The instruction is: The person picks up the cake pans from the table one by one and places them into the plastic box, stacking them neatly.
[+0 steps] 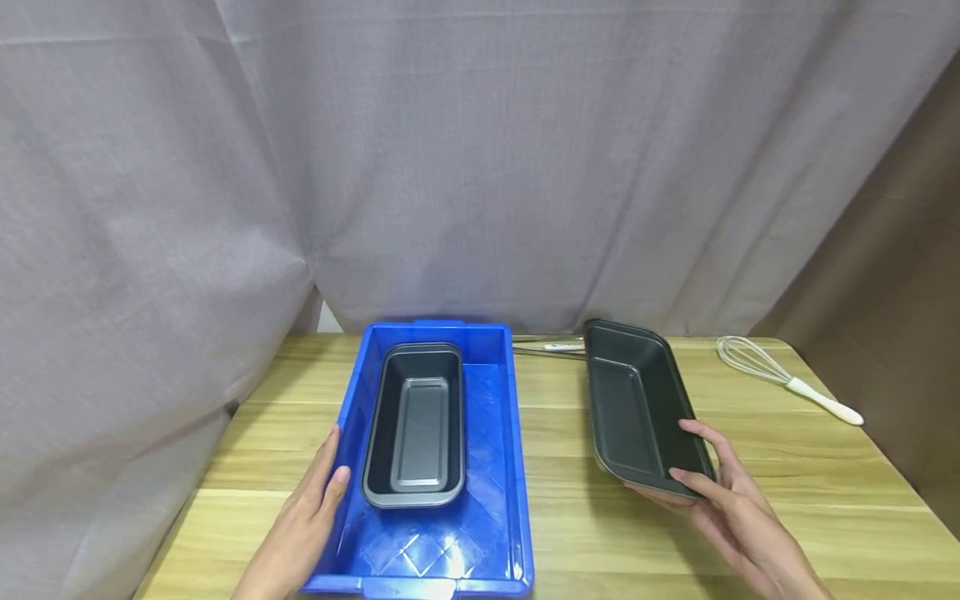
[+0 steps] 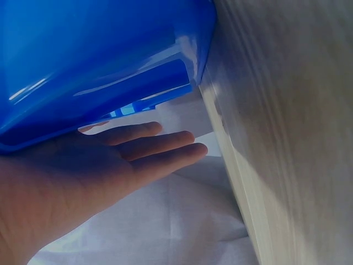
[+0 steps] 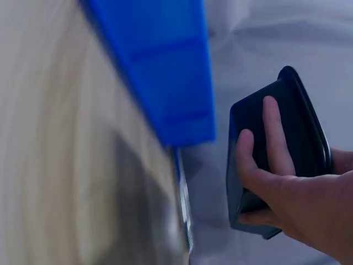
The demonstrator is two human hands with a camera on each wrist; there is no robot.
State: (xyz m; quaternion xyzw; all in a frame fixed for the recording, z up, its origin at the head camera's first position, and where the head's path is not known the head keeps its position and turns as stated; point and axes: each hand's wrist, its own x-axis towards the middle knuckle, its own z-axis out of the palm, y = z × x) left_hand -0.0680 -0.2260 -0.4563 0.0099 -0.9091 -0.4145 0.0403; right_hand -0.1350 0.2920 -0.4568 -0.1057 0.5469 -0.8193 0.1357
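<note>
The right hand [image 1: 731, 500] holds a dark rectangular metal loaf pan [image 1: 641, 408] tilted above the wooden desk [image 1: 570, 517], its grip curled round the near rim. The left hand [image 1: 315, 500], fingers straight, rests against the blue plastic bin [image 1: 495, 467], where a matching pan [image 1: 416, 425] already sits.

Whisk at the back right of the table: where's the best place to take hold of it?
Grip the whisk by its white handle, coming from the near right, where the handle end points. The handle is solid and lies flat on the table with nothing beside it; the wire loops would likely flex under the fingers.
</note>
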